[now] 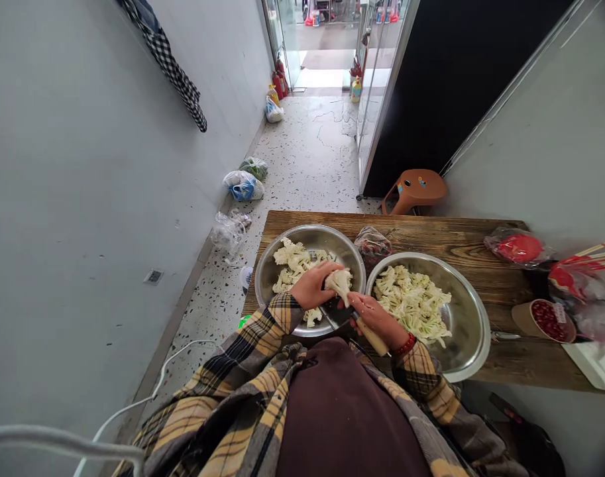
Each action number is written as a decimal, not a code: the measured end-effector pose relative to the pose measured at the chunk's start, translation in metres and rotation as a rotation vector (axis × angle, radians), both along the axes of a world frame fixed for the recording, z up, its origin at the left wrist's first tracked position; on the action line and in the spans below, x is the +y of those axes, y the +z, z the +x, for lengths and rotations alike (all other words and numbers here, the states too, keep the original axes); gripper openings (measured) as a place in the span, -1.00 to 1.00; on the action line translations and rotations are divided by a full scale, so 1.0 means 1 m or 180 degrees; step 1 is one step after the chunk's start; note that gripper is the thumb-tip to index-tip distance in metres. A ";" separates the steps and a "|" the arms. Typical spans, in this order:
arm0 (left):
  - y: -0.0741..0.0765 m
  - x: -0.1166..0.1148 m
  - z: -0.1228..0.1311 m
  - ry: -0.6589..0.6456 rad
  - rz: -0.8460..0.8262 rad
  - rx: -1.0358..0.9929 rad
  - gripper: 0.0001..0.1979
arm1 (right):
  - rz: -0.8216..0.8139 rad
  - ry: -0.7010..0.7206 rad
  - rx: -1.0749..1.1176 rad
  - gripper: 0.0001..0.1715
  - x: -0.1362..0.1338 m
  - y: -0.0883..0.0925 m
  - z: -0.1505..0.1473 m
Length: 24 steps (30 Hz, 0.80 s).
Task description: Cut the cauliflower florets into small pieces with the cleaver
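Note:
My left hand (313,285) is closed around a white cauliflower floret (338,281), above the right side of the left metal bowl (260,291). Its stem points down toward my right hand (379,319), whose fingers are wrapped round the wooden handle of a knife (372,336). The blade is partly hidden by my hands and seems to slant into the bowl. Larger cauliflower pieces (293,258) lie in the left bowl. Beside it, the right metal bowl (474,331) holds a heap of small cut florets (411,301).
Between the bowls' far rims sits a bag of dark red items (372,245). On the wooden table's (461,238) right are a red-filled paper cup (545,321), a wrapped red item (519,248) and skewers (590,250). A brown stool (419,189) stands beyond; plastic bags (243,185) line the left wall.

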State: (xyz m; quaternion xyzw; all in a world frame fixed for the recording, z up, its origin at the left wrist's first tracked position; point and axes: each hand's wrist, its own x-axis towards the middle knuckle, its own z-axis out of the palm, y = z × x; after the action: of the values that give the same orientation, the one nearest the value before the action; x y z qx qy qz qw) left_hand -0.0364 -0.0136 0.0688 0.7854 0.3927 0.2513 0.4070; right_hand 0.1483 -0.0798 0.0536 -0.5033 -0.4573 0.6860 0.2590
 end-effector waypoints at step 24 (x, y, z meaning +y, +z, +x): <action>-0.021 -0.044 -0.011 0.1976 -0.2796 -0.2070 -0.50 | 0.3166 -0.0064 -0.1678 -0.57 -0.012 -0.002 -0.012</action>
State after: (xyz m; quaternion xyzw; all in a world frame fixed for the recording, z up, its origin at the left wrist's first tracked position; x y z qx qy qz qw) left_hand -0.0471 -0.0580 0.0475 0.2777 0.5252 0.3990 0.6985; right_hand 0.1361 -0.0913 0.0518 -0.4793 -0.7701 0.2363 0.3485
